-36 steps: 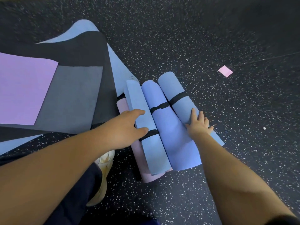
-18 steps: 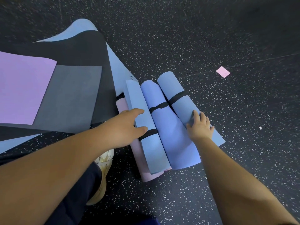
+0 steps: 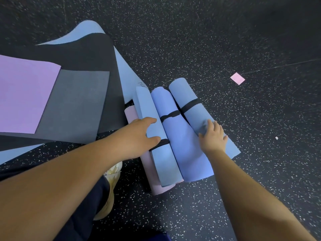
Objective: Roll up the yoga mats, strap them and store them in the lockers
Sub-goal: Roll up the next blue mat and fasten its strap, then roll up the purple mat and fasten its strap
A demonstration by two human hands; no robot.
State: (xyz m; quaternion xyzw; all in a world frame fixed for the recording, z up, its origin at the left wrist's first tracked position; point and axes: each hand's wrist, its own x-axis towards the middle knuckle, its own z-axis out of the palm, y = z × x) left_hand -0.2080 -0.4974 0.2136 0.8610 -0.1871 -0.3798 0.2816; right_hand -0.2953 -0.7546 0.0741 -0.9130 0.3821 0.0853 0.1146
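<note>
Four rolled mats lie side by side on the speckled dark floor (image 3: pixel 225 40), and little has shifted among them since a second ago. At far left, flat mats overlap: a purple mat (image 3: pixel 24 93) on a grey mat (image 3: pixel 73 105), over a black mat (image 3: pixel 83 51) and a pale blue flat mat (image 3: pixel 125 75). Next comes the pink roll (image 3: pixel 154 181), mostly hidden under the light blue roll (image 3: pixel 156 119). The left hand (image 3: pixel 137 138) rests on that light blue roll as before, fingers spread and fairly straight, thumb tip against its black strap (image 3: pixel 161 142). The periwinkle roll (image 3: pixel 184 145) touches it on the right, banded by a second strap (image 3: pixel 169 115). The rightmost blue roll (image 3: pixel 189 105) carries a third strap (image 3: pixel 190 104). The right hand (image 3: pixel 213 136) has crept slightly up this roll, and its fingers now curl over the roll's near side rather than lying flat. A cream shoe (image 3: pixel 111 185) shows below the left forearm. A pink square (image 3: pixel 237 78) lies well apart at right.
</note>
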